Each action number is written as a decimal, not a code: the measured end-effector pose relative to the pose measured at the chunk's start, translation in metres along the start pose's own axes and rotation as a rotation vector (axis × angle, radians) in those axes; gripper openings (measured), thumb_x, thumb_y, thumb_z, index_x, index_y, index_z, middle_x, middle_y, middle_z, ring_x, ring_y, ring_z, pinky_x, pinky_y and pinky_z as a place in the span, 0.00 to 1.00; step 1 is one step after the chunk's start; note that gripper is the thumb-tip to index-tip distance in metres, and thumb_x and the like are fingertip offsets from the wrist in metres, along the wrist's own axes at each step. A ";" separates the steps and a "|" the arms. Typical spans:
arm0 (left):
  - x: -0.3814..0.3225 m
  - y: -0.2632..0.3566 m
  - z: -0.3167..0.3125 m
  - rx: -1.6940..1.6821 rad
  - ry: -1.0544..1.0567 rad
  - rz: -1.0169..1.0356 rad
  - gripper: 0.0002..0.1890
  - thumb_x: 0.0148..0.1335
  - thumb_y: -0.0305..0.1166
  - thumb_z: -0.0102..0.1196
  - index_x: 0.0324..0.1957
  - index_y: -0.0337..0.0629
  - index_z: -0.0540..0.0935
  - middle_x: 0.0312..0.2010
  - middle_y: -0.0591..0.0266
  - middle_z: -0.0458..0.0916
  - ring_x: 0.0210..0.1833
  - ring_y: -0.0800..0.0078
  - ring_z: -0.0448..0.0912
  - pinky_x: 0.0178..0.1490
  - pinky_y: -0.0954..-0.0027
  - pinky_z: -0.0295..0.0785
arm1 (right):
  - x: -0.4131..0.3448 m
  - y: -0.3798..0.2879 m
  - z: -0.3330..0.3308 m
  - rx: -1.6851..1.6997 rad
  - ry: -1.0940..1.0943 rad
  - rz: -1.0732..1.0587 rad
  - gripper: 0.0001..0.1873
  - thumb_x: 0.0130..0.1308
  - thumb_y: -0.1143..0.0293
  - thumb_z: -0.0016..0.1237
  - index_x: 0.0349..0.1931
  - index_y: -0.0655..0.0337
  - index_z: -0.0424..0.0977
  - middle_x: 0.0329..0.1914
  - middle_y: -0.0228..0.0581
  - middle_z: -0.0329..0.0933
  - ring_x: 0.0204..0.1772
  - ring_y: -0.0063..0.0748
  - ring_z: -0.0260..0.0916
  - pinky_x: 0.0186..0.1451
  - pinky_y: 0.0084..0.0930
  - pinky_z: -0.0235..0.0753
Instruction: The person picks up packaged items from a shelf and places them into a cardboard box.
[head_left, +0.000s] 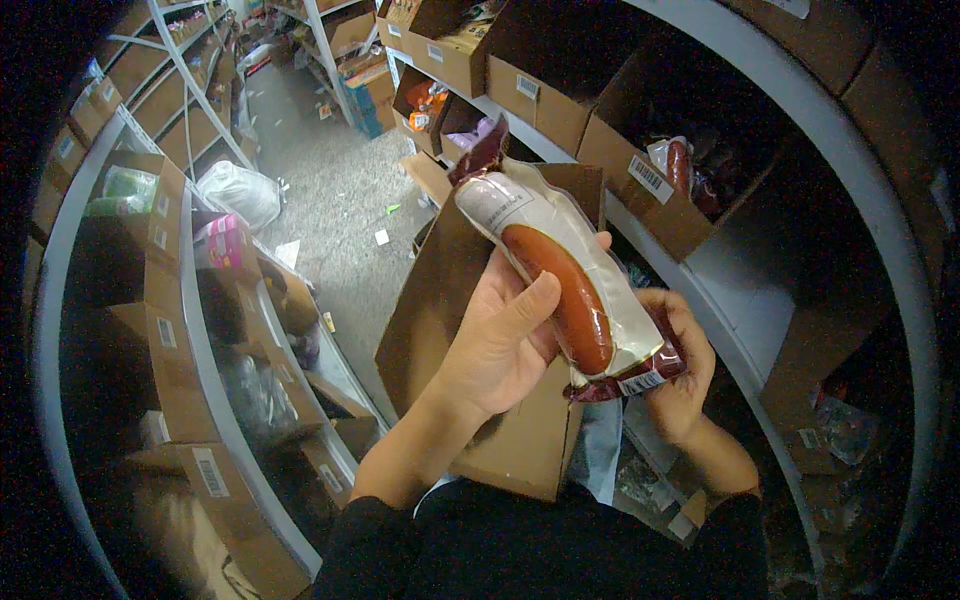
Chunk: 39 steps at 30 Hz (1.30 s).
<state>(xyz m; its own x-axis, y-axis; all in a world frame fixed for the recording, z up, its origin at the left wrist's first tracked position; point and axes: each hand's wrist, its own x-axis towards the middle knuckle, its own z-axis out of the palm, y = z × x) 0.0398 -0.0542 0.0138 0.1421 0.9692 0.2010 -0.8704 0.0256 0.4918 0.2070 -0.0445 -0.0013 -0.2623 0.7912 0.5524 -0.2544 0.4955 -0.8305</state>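
Note:
A plastic packet of sausage (592, 247), white with dark red ends, is tilted in front of me with its printed or windowed sausage side up. My left hand (502, 337) grips its middle, the thumb lying over the front and a fingertip showing at the far edge. At the lower end, my right hand (690, 360) curls around the dark red part, which bears a barcode. Beneath both hands stands a cardboard box (517, 450), its inside largely hidden by my arms and the packet.
On the right shelf, a cardboard bin (645, 169) holds similar sausage packets (679, 165). Shelving with labelled cardboard bins (169, 330) runs along my left. A white bag (238, 195) and paper scraps (382, 238) lie on the aisle floor (330, 217).

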 end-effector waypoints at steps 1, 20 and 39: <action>0.000 0.000 0.000 0.018 0.017 0.026 0.30 0.57 0.33 0.51 0.59 0.46 0.55 0.57 0.50 0.62 0.55 0.55 0.67 0.57 0.53 0.64 | 0.001 0.001 0.004 0.074 0.072 0.027 0.16 0.46 0.79 0.46 0.39 0.66 0.68 0.51 0.57 0.61 0.52 0.45 0.62 0.52 0.37 0.64; -0.012 0.010 -0.003 0.987 0.088 0.322 0.33 0.42 0.31 0.65 0.51 0.39 0.64 0.47 0.57 0.69 0.48 0.65 0.70 0.53 0.65 0.63 | 0.018 -0.008 0.011 -0.162 -0.282 0.320 0.31 0.42 0.71 0.61 0.49 0.65 0.64 0.42 0.38 0.72 0.47 0.27 0.68 0.52 0.24 0.66; -0.035 0.009 -0.017 0.686 0.080 0.038 0.25 0.62 0.31 0.42 0.60 0.43 0.52 0.53 0.45 0.66 0.41 0.71 0.76 0.43 0.75 0.71 | 0.052 0.007 0.009 -0.765 -0.215 -0.679 0.09 0.44 0.70 0.50 0.29 0.57 0.73 0.39 0.43 0.74 0.45 0.46 0.71 0.45 0.38 0.68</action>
<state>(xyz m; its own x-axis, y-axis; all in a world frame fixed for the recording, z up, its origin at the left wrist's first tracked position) 0.0191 -0.0838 -0.0037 0.0594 0.9822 0.1783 -0.3751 -0.1436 0.9158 0.1830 -0.0031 0.0219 -0.4642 0.2185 0.8584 0.2275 0.9660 -0.1229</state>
